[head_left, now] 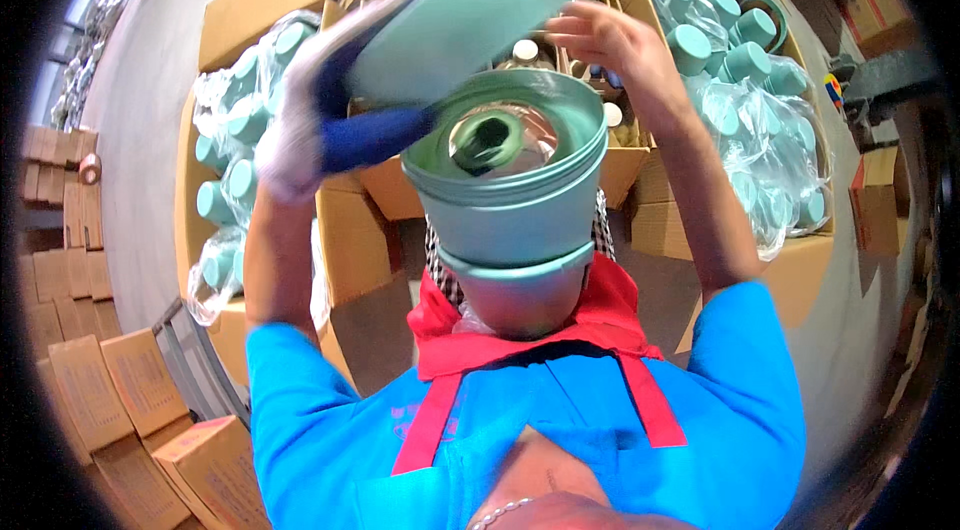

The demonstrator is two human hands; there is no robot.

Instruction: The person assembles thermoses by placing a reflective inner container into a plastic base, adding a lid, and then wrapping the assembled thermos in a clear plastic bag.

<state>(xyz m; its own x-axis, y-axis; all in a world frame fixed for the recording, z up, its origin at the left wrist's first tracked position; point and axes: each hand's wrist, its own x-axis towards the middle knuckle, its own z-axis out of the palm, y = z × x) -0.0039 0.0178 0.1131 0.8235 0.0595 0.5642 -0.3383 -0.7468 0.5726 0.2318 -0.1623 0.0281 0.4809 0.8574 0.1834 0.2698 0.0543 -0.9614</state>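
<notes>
My left hand [310, 120], in a white and blue work glove, grips a pale teal plastic piece [470, 20]. The piece is broad, tilted and smeared by motion, so its exact kind is unclear. My bare right hand [605, 40] is raised just right of it, fingers stretched out with nothing visible in them; whether they touch the piece I cannot tell. Before my chest stands a stack of teal plastic buckets [510, 220], one nested in another. Inside the top bucket lies a round green thing [490, 142] with a dark hollow centre.
Ahead is a divided carton [625, 165] holding glass jars. Open cartons of bagged teal cups flank me, left [240, 120] and right [750, 60]. Closed boxes [150, 380] are stacked at the lower left, near a grey metal frame [200, 355].
</notes>
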